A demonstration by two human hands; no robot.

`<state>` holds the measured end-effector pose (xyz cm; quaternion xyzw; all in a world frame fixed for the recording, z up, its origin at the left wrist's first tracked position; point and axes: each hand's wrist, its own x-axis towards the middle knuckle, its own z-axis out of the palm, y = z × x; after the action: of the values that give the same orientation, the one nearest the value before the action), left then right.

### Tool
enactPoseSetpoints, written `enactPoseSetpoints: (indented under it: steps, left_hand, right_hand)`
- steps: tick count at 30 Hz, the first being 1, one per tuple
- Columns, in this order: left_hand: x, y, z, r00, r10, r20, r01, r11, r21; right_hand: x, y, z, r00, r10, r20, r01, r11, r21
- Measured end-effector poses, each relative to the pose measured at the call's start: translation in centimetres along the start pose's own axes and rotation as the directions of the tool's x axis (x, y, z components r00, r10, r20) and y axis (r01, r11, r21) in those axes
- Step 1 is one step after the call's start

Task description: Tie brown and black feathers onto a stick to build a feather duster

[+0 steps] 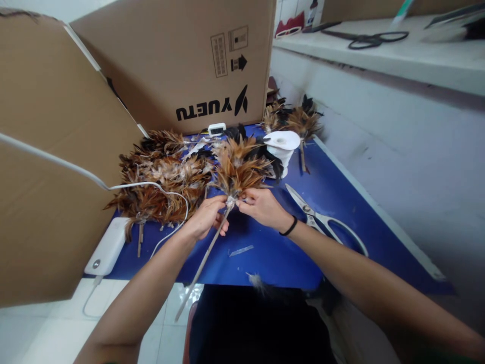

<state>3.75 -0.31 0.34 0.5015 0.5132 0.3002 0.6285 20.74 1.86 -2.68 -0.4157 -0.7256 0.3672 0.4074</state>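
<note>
A feather duster [237,167] with brown and black feathers on a thin stick lies over the blue table [284,253], the stick slanting down toward me. My left hand [207,216] is closed around the stick just below the feathers. My right hand [261,206] pinches the base of the feather bundle from the right, a black band on its wrist. Both hands meet where the feathers join the stick.
A pile of finished dusters [159,187] lies at the left. A white spool [282,149] and more feathers [295,119] stand behind. Scissors [322,220] lie at the right. A white power bank [108,247] with cable sits at the left edge. Cardboard boxes [182,60] wall the back and left.
</note>
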Motion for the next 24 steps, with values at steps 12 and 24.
enactPoseSetpoints:
  steps: [12,24]
  left_hand:
    - [1.4,0.4,-2.0,0.931,0.343,0.127,-0.342,0.693,0.635]
    - [1.8,0.8,-2.5,0.875,0.477,0.076,-0.324,0.462,0.825]
  right_hand:
    - [0.0,0.6,-0.2,1.000,0.006,-0.030,-0.005,1.000,0.029]
    - [0.0,-1.3,-0.8,0.999,0.018,0.045,-0.025,0.990,0.140]
